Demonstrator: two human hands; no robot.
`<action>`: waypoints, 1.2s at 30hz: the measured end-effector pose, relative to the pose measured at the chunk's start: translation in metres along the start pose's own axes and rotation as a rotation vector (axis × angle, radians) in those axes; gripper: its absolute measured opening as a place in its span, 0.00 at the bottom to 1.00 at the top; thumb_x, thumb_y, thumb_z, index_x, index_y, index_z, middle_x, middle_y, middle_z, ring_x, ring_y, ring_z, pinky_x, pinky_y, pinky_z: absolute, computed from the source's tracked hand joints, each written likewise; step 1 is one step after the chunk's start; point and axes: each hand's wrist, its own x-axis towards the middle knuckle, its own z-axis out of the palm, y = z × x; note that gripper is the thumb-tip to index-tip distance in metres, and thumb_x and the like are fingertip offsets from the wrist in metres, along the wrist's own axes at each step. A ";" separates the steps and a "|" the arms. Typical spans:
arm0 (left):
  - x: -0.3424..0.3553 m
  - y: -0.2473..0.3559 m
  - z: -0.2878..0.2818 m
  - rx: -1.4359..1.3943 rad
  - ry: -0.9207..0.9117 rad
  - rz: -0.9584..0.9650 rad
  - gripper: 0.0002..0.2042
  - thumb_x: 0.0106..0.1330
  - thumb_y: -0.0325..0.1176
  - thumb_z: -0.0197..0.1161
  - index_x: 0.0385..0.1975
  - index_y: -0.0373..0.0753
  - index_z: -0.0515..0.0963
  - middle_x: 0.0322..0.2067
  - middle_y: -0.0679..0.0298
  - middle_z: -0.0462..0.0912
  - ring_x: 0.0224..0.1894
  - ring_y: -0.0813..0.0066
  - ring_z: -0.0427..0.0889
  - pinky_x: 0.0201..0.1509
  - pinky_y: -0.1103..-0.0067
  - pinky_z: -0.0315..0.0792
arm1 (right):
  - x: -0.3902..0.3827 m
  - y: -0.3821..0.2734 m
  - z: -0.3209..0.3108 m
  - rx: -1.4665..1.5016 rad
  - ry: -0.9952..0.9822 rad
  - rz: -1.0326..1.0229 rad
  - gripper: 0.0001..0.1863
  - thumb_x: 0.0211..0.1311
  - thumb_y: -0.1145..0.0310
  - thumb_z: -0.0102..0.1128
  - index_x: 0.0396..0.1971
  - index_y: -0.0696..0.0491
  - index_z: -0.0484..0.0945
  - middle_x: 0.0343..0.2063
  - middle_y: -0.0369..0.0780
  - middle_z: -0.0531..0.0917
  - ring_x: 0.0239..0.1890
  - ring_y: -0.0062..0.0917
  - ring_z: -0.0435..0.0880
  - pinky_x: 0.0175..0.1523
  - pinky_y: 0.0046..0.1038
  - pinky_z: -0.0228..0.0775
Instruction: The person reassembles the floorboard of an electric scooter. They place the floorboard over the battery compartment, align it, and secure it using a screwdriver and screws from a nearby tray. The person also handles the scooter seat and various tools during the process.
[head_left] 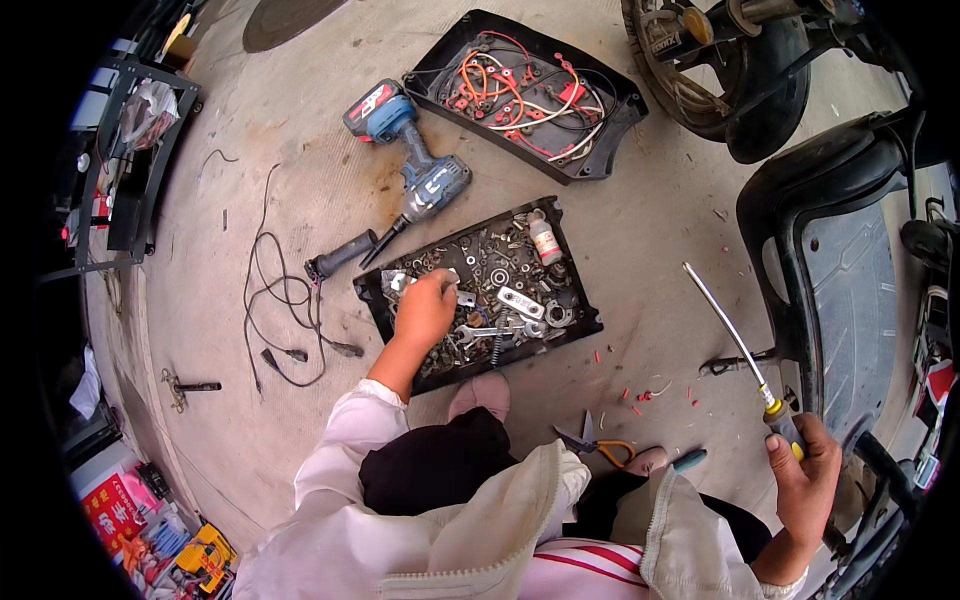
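My left hand (425, 312) reaches into a black tray (374, 300) full of nuts, washers, wrenches and other small metal parts, its fingers closed on small pieces near the tray's left side. My right hand (806, 472) grips the handle of a long screwdriver (727, 335), whose shaft points up and to the left above the concrete floor. A small white bottle (544, 241) lies in the tray's far corner.
A blue cordless drill (415, 160) and a black tray of coloured wires (520, 90) lie further out. A scooter body (840, 260) and a wheel (720, 70) stand at right. Scissors (600, 445) lie by my feet; a black cable (280, 300) sprawls at left.
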 end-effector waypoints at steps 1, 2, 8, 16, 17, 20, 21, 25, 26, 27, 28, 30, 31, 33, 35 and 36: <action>0.000 0.001 0.000 0.102 -0.020 -0.010 0.10 0.66 0.31 0.62 0.44 0.37 0.83 0.40 0.45 0.86 0.44 0.48 0.86 0.50 0.61 0.78 | -0.001 0.004 -0.001 -0.002 0.000 -0.015 0.16 0.54 0.71 0.74 0.30 0.63 0.73 0.21 0.34 0.68 0.28 0.17 0.62 0.31 0.23 0.57; 0.002 0.000 0.002 0.208 -0.072 -0.006 0.12 0.66 0.31 0.60 0.47 0.38 0.83 0.44 0.45 0.84 0.46 0.48 0.85 0.52 0.60 0.77 | -0.002 0.007 -0.002 -0.004 0.005 -0.031 0.16 0.54 0.72 0.74 0.31 0.63 0.73 0.21 0.34 0.68 0.28 0.17 0.62 0.31 0.22 0.57; -0.007 0.003 0.014 0.385 -0.144 0.007 0.14 0.66 0.30 0.59 0.50 0.39 0.82 0.49 0.51 0.83 0.51 0.50 0.82 0.55 0.61 0.77 | -0.009 0.005 -0.008 -0.060 -0.069 0.005 0.18 0.59 0.67 0.73 0.32 0.62 0.71 0.24 0.33 0.66 0.30 0.17 0.60 0.34 0.21 0.54; -0.027 0.001 0.012 0.507 -0.258 0.063 0.13 0.66 0.33 0.60 0.48 0.44 0.84 0.54 0.62 0.80 0.61 0.60 0.76 0.60 0.64 0.76 | -0.007 0.011 -0.001 -0.093 -0.078 -0.025 0.21 0.62 0.62 0.73 0.32 0.62 0.70 0.25 0.33 0.66 0.31 0.19 0.59 0.35 0.22 0.53; -0.028 0.001 0.012 0.510 -0.268 0.058 0.12 0.66 0.33 0.60 0.48 0.45 0.84 0.54 0.62 0.80 0.60 0.60 0.76 0.60 0.65 0.75 | -0.006 0.008 -0.001 -0.105 -0.087 -0.014 0.21 0.62 0.62 0.73 0.32 0.62 0.70 0.25 0.34 0.66 0.31 0.19 0.59 0.35 0.22 0.53; -0.031 0.005 0.011 0.480 -0.265 0.052 0.11 0.66 0.35 0.61 0.45 0.45 0.85 0.51 0.63 0.81 0.58 0.60 0.78 0.59 0.65 0.75 | -0.003 -0.005 -0.001 -0.133 -0.127 0.029 0.21 0.62 0.61 0.72 0.31 0.61 0.70 0.25 0.34 0.66 0.31 0.19 0.59 0.35 0.23 0.52; -0.031 0.006 0.010 0.467 -0.262 0.049 0.10 0.66 0.36 0.62 0.43 0.44 0.85 0.49 0.62 0.82 0.57 0.59 0.78 0.58 0.65 0.76 | -0.003 -0.008 -0.001 -0.141 -0.142 0.045 0.22 0.62 0.60 0.72 0.31 0.61 0.70 0.25 0.34 0.65 0.31 0.19 0.59 0.34 0.23 0.52; -0.027 0.007 0.009 0.428 -0.237 0.069 0.10 0.66 0.40 0.63 0.36 0.41 0.85 0.42 0.58 0.84 0.52 0.56 0.81 0.54 0.63 0.77 | -0.001 0.002 0.001 -0.132 -0.129 -0.005 0.21 0.62 0.61 0.72 0.31 0.60 0.69 0.24 0.34 0.65 0.31 0.19 0.58 0.34 0.23 0.52; -0.026 0.007 0.010 0.421 -0.228 0.081 0.11 0.66 0.41 0.63 0.34 0.40 0.85 0.41 0.57 0.84 0.50 0.55 0.81 0.52 0.62 0.77 | 0.000 0.002 0.000 -0.135 -0.137 -0.010 0.21 0.62 0.61 0.72 0.30 0.60 0.69 0.24 0.34 0.65 0.31 0.19 0.58 0.34 0.23 0.52; -0.025 0.007 0.011 0.427 -0.220 0.081 0.12 0.66 0.42 0.63 0.33 0.39 0.84 0.39 0.56 0.84 0.49 0.54 0.82 0.51 0.62 0.78 | 0.000 0.003 0.000 -0.139 -0.144 -0.015 0.21 0.62 0.61 0.72 0.30 0.60 0.69 0.24 0.34 0.64 0.31 0.18 0.58 0.34 0.23 0.52; -0.023 0.008 0.011 0.433 -0.213 0.081 0.13 0.66 0.42 0.63 0.32 0.39 0.84 0.37 0.55 0.84 0.47 0.53 0.82 0.49 0.61 0.78 | 0.000 0.003 0.000 -0.128 -0.138 -0.016 0.21 0.62 0.61 0.72 0.31 0.61 0.69 0.24 0.34 0.64 0.31 0.18 0.58 0.34 0.23 0.52; -0.022 0.010 0.012 0.443 -0.201 0.071 0.14 0.66 0.43 0.63 0.30 0.38 0.83 0.35 0.54 0.85 0.45 0.51 0.83 0.47 0.60 0.78 | -0.001 0.003 0.002 -0.106 -0.128 -0.020 0.21 0.62 0.61 0.72 0.31 0.61 0.70 0.24 0.34 0.64 0.31 0.18 0.58 0.34 0.23 0.52; -0.022 0.010 0.012 0.446 -0.196 0.062 0.14 0.66 0.44 0.63 0.29 0.38 0.83 0.34 0.53 0.85 0.44 0.51 0.83 0.46 0.59 0.78 | 0.000 0.002 0.002 -0.109 -0.134 -0.012 0.21 0.62 0.61 0.72 0.31 0.61 0.70 0.24 0.34 0.65 0.31 0.18 0.58 0.34 0.23 0.52; -0.022 0.011 0.012 0.447 -0.191 0.050 0.15 0.66 0.44 0.63 0.28 0.37 0.83 0.34 0.53 0.85 0.43 0.51 0.84 0.45 0.59 0.78 | 0.000 -0.001 0.002 -0.115 -0.145 0.003 0.21 0.62 0.61 0.72 0.31 0.61 0.70 0.25 0.34 0.65 0.31 0.19 0.58 0.35 0.23 0.52; -0.021 0.012 0.011 0.442 -0.189 0.046 0.15 0.66 0.44 0.63 0.28 0.38 0.83 0.33 0.54 0.85 0.43 0.51 0.84 0.45 0.59 0.79 | 0.000 0.001 0.003 -0.122 -0.137 -0.021 0.21 0.62 0.61 0.73 0.31 0.62 0.70 0.25 0.34 0.65 0.31 0.19 0.59 0.35 0.23 0.53; -0.021 0.012 0.011 0.441 -0.191 0.045 0.15 0.66 0.44 0.63 0.28 0.38 0.83 0.34 0.54 0.86 0.43 0.52 0.84 0.45 0.59 0.79 | 0.000 0.001 0.003 -0.126 -0.132 -0.033 0.22 0.61 0.61 0.73 0.31 0.62 0.70 0.25 0.35 0.65 0.31 0.19 0.59 0.35 0.23 0.54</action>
